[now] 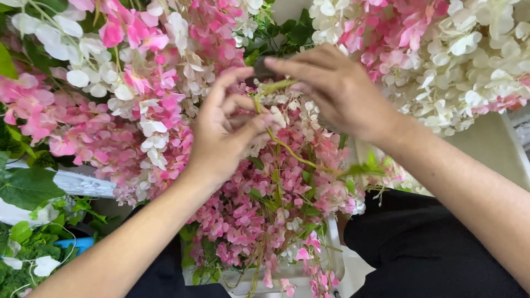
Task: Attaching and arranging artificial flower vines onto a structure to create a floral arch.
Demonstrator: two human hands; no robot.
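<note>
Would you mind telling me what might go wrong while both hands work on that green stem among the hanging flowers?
The thin green stem bends between the left hand and the right hand, so it may kink or snap. Pink blossoms crowd closely below and could get knocked loose. The right hand hides part of the stem's top end, so its grip there is uncertain.

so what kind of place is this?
Probably a florist's or decoration workbench. Hanging clusters of pink blossoms and white blossoms fill the view, leafy green vines lie at lower left, and the left hand and right hand pinch a thin green stem.
</note>
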